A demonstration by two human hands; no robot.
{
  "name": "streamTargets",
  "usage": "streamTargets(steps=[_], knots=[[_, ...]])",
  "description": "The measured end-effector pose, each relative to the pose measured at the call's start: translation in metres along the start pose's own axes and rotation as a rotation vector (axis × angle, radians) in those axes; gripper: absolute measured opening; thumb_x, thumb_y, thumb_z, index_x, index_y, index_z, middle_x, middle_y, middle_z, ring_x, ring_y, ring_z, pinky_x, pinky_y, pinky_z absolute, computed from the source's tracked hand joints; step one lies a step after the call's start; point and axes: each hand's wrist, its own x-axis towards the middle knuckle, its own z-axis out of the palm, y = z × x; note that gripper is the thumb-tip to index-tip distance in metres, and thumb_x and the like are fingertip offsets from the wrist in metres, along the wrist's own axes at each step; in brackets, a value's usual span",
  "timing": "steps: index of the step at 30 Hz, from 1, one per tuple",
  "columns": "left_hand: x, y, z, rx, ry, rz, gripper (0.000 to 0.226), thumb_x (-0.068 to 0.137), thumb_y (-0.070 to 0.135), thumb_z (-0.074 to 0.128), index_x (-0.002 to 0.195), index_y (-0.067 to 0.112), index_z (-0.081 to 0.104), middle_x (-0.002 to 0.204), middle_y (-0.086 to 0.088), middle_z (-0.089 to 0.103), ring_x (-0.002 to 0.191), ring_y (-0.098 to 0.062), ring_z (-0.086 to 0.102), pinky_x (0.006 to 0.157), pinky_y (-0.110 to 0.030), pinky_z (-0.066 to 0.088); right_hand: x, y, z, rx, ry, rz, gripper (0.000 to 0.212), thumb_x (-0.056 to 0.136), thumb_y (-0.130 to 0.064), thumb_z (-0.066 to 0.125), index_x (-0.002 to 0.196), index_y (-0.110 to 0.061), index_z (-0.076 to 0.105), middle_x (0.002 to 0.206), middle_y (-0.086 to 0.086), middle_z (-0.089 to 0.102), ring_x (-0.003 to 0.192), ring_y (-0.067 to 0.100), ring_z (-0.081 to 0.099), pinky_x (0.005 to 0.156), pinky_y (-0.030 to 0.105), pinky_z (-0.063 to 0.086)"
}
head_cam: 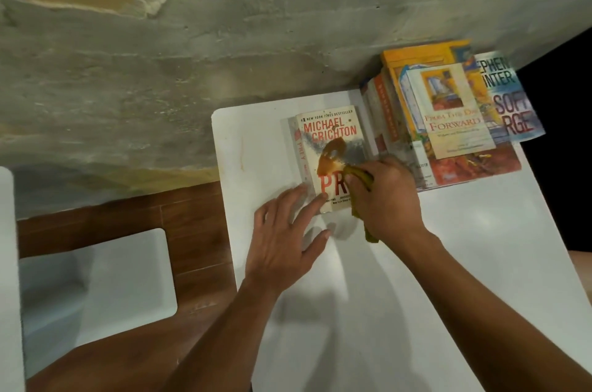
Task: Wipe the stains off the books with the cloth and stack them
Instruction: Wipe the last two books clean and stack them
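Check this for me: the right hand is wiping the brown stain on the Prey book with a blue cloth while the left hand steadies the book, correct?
Not quite. The head view shows the cloth is yellow-green, not blue. The rest holds: the right hand grips it against the brown stain on the Prey book, and the left hand steadies it.

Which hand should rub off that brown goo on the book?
The right hand. It already grips the cloth right beside the brown stain on the Prey book. The left hand holds no cloth; its fingers press the book's near corner, steadying it.

Both forearms are bare, with no sleeves, rings or watch.
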Motion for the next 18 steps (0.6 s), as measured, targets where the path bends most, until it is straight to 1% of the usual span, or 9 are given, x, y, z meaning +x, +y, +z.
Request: streamTargets(steps=[2,4,7,10,12,16,18], knots=[[0.000,0.001,0.003,0.028,-0.008,0.075,0.053,0.101,0.057,0.040,0.143,0.027,0.049,0.152,-0.002,0.045,0.139,-0.022,0.041,0.111,-0.046,0.037,0.007,-0.002,0.000,-0.053,0.005,-0.042,0.019,0.090,-0.033,0.071,0.101,-0.018,0.076,0.099,0.003,0.069,0.093,0.022,0.063,0.082,0.039,0.058],[0.000,0.000,0.005,0.049,-0.029,0.095,0.054,0.100,0.056,0.042,0.144,0.026,0.048,0.152,-0.001,0.047,0.139,-0.022,0.043,0.109,-0.049,0.042,0.010,-0.003,0.001,-0.082,-0.020,-0.056,0.021,0.088,-0.036,0.073,0.103,-0.020,0.076,0.102,0.001,0.070,0.097,0.021,0.062,0.082,0.039,0.058],[0.000,-0.002,0.007,0.083,-0.037,0.091,0.056,0.099,0.056,0.046,0.145,0.025,0.050,0.152,-0.002,0.048,0.138,-0.024,0.045,0.109,-0.050,0.042,0.012,-0.007,0.004,-0.107,-0.046,-0.057,0.025,0.087,-0.038,0.074,0.106,-0.023,0.075,0.107,-0.001,0.069,0.099,0.021,0.063,0.079,0.038,0.060],[0.000,0.000,0.008,0.099,-0.040,0.102,0.055,0.098,0.055,0.052,0.144,0.024,0.051,0.152,-0.003,0.048,0.137,-0.024,0.046,0.109,-0.049,0.041,0.017,-0.010,0.002,-0.182,-0.068,-0.065,0.026,0.088,-0.042,0.071,0.105,-0.024,0.072,0.107,-0.003,0.069,0.092,0.020,0.067,0.073,0.038,0.061],[0.001,0.000,0.008,0.118,-0.028,0.111,0.055,0.098,0.055,0.053,0.143,0.024,0.052,0.152,-0.003,0.048,0.137,-0.024,0.046,0.110,-0.047,0.039,0.024,-0.013,-0.001,-0.230,-0.085,-0.057,0.025,0.090,-0.044,0.069,0.105,-0.025,0.071,0.107,-0.003,0.070,0.088,0.019,0.070,0.072,0.034,0.060],[0.002,-0.002,0.005,0.152,-0.041,0.124,0.055,0.099,0.055,0.050,0.145,0.024,0.050,0.154,-0.002,0.045,0.135,-0.022,0.044,0.107,-0.043,0.037,0.033,-0.024,-0.006,-0.192,-0.122,0.005,0.021,0.093,-0.036,0.066,0.105,-0.020,0.072,0.107,0.001,0.073,0.089,0.021,0.072,0.070,0.028,0.056],[0.002,-0.002,0.004,0.154,-0.043,0.123,0.056,0.099,0.055,0.049,0.145,0.025,0.050,0.154,-0.002,0.044,0.134,-0.022,0.044,0.106,-0.042,0.037,0.034,-0.026,-0.009,-0.213,-0.169,-0.017,0.022,0.094,-0.034,0.065,0.107,-0.017,0.071,0.109,0.003,0.072,0.092,0.022,0.072,0.071,0.027,0.056]])
